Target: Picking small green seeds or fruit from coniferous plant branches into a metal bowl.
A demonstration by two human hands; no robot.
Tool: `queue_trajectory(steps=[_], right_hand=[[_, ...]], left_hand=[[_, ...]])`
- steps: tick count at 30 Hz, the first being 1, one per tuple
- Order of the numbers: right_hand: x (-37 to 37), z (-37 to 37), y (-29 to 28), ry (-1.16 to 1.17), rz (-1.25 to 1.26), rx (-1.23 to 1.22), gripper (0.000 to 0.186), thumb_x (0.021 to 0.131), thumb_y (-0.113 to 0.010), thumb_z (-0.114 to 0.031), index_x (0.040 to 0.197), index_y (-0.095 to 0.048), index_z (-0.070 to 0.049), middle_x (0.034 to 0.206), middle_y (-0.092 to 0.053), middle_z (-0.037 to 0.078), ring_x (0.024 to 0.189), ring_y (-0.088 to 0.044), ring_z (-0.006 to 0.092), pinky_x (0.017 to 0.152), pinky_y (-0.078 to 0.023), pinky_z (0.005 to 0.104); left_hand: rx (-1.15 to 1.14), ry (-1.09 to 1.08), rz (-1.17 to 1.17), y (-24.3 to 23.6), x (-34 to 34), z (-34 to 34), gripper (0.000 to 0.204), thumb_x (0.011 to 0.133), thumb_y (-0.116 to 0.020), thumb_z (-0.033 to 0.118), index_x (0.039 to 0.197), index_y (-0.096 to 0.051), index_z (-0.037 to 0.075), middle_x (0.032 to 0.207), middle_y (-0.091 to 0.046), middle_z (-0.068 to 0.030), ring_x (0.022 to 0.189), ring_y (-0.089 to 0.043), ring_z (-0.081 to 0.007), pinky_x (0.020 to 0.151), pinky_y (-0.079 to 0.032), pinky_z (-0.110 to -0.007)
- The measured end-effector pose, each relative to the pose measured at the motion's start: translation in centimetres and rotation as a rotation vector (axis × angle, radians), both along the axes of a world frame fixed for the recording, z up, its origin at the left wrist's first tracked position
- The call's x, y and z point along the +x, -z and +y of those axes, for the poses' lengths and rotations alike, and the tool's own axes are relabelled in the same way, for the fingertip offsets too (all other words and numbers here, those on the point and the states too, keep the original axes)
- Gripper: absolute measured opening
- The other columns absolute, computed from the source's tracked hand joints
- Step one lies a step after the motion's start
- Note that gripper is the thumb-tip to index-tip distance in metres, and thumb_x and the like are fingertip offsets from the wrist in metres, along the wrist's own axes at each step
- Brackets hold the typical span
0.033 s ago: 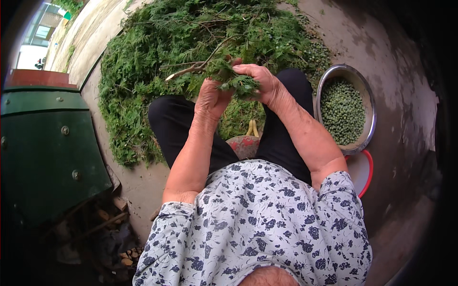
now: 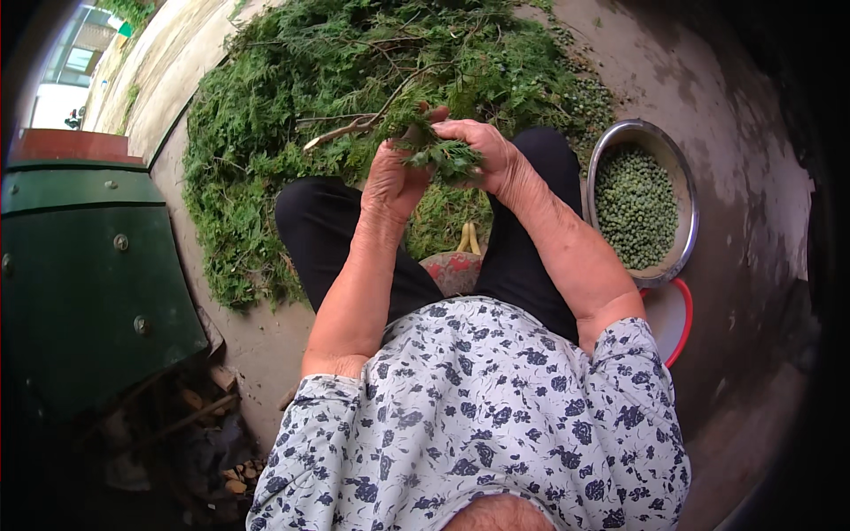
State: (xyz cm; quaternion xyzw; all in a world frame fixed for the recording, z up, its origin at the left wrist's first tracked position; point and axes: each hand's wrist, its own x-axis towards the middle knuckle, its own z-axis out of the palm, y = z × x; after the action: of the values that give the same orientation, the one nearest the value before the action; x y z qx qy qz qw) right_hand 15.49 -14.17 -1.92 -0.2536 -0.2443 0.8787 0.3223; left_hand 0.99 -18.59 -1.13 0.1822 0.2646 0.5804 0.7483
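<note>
1. The pile of cut greenery (image 2: 354, 80) is lying on the concrete ground, spreading from just left of the bowl (image 2: 686, 221) far out to its left and beyond the person's knees.
2. A green metal box (image 2: 88, 265) is standing well to the left of the bowl, past the pile, out of reach.
3. The bowl itself is sitting on the ground by the right knee, holding small green seeds (image 2: 636, 208). A red-rimmed basin (image 2: 677, 323) is peeking out just below it, touching or nearly so.
4. The left hand (image 2: 394, 173) is closing around a sprig (image 2: 447, 157), left of the bowl and above the lap.
5. The right hand (image 2: 482, 146) is curling over the same sprig, fingers pinching into its tips, between the left hand and the bowl.
6. The sprig is being held up between both hands. Against the picture just before, nothing is showing any shift: the hands, the sprig and the level of seeds are matching it.
7. A bare branch (image 2: 354, 128) is sticking out left from the hands, away from the bowl.
8. Nothing is lying between the right hand and the bowl; only the right knee is sitting under that path.
</note>
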Motion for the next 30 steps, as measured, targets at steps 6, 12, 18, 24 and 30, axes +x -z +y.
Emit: queue_trajectory(steps=[6,12,18,24,30], right_hand=[[-0.1,-0.4,-1.2,-0.178,-0.136,0.044,0.024,0.089,-0.051,-0.025,0.09,-0.056,-0.002,0.067,-0.058,0.005,0.049,-0.055,0.0112,0.042,-0.046,0.0246],[0.2,-0.9,-1.8,0.111,-0.749,0.384,0.025,0.089,-0.052,-0.027,0.086,-0.059,-0.003,0.056,-0.047,-0.002,0.035,-0.034,0.005,0.032,-0.027,0.0214],[0.8,-0.1,-0.9,0.512,-0.643,0.459,0.014,0.087,-0.056,-0.015,0.09,-0.06,-0.002,0.064,-0.055,0.001,0.037,-0.036,0.0012,0.033,-0.027,0.0175],[0.4,-0.1,-1.9,0.38,-0.501,0.668,0.021,0.086,-0.057,-0.014,0.103,-0.059,-0.002,0.062,-0.05,-0.004,0.041,-0.034,-0.0002,0.036,-0.027,0.0169],[0.5,-0.1,-1.9,0.173,-0.581,0.559,0.02,0.085,-0.057,-0.012,0.103,-0.058,-0.003,0.062,-0.049,-0.005,0.044,-0.036,-0.0002,0.037,-0.028,0.0165]], left_hand=[[-0.182,-0.175,0.092,0.4,0.1,0.4,0.025,0.077,-0.068,0.018,0.098,-0.056,0.011,0.093,-0.061,-0.0039,0.086,-0.057,-0.0195,0.071,-0.046,-0.035],[-0.393,-0.449,0.273,0.8,-1.2,0.6,0.029,0.07,-0.075,0.013,0.087,-0.051,0.014,0.079,-0.059,0.0013,0.07,-0.055,-0.0132,0.05,-0.041,-0.029],[-0.473,-0.535,0.311,0.1,-0.8,0.2,0.025,0.071,-0.075,0.014,0.081,-0.051,0.014,0.068,-0.055,0.0044,0.062,-0.052,-0.0114,0.054,-0.042,-0.029],[-0.484,-0.413,0.308,0.7,-0.7,-0.4,0.024,0.072,-0.073,0.013,0.076,-0.05,0.015,0.065,-0.052,0.0049,0.06,-0.049,-0.0098,0.053,-0.042,-0.028],[-0.505,-0.385,0.357,-0.2,-0.2,-0.7,0.024,0.073,-0.072,0.013,0.074,-0.048,0.014,0.064,-0.05,0.005,0.056,-0.049,-0.0091,0.05,-0.043,-0.028]])
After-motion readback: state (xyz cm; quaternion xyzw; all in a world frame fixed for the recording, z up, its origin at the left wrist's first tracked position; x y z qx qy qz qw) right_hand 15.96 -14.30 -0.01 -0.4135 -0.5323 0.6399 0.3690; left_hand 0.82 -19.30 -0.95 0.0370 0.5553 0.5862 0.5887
